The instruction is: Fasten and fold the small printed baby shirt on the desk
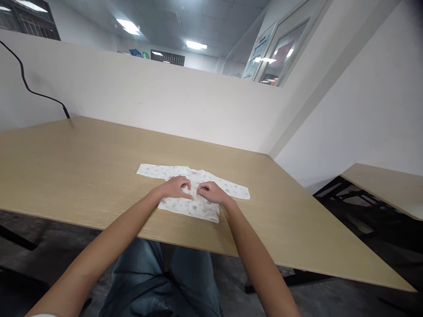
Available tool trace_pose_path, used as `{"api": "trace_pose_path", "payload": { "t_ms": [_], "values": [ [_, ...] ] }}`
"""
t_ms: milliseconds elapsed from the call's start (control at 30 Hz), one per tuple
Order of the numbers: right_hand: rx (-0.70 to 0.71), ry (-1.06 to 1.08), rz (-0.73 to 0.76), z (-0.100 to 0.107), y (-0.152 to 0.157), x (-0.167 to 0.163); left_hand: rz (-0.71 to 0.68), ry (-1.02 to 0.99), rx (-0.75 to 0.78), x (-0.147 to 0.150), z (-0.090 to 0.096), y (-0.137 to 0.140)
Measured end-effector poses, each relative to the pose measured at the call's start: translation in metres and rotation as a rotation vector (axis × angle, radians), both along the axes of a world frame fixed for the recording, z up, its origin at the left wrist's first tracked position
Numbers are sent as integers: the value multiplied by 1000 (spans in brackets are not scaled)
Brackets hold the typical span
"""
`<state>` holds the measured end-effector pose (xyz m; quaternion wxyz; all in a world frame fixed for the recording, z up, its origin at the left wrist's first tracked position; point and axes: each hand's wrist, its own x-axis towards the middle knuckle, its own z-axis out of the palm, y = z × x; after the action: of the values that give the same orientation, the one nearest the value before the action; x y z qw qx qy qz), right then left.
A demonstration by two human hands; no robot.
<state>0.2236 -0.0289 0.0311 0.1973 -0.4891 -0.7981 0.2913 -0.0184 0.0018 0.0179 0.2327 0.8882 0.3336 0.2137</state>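
A small white baby shirt with a scattered print lies spread on the table, its long sleeves stretched out to both sides and its neckline toward the far side. Over the left half of its front is my left hand, thumb and fingers apart in a C shape, the thumb tip resting near the centre opening. My right hand is on the other side of that opening, fingers curled and pinched at the cloth near the middle. Both hands cover part of the shirt's chest.
The light wood table reaches to a low white partition at the back. A black cable hangs down at the left. White wall and a second table stand to the right. My legs in jeans are under the near edge.
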Motion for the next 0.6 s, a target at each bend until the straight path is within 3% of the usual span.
{"api": "trace_pose_path", "payload": {
  "t_ms": [600],
  "values": [
    [12, 22, 5, 2, -2, -2, 15, 9, 6, -1, 1, 0]
  ]
}}
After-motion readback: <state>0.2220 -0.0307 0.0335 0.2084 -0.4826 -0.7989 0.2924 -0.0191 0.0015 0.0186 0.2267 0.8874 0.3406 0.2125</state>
